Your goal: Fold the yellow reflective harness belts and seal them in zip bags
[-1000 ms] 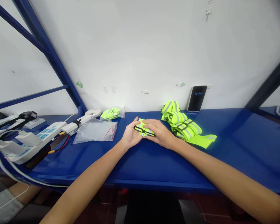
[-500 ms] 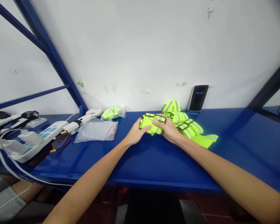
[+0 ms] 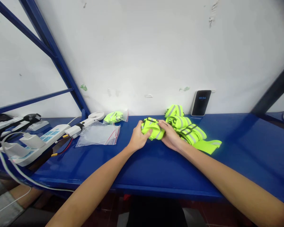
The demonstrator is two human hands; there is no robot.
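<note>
Scuffed white wall (image 3: 142,56), glossy blue tabletop (image 3: 246,154), blue metal frame (image 3: 58,60) at left, dark reddish floor (image 3: 214,209) beneath

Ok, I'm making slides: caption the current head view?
Left grip and right grip hold a bundled yellow reflective strap over a blue table.

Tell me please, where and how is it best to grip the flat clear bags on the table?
Probably pinch the red-striped edge of the clear bags, coming from the right: they lie flat, and that edge faces the left hand.
</note>
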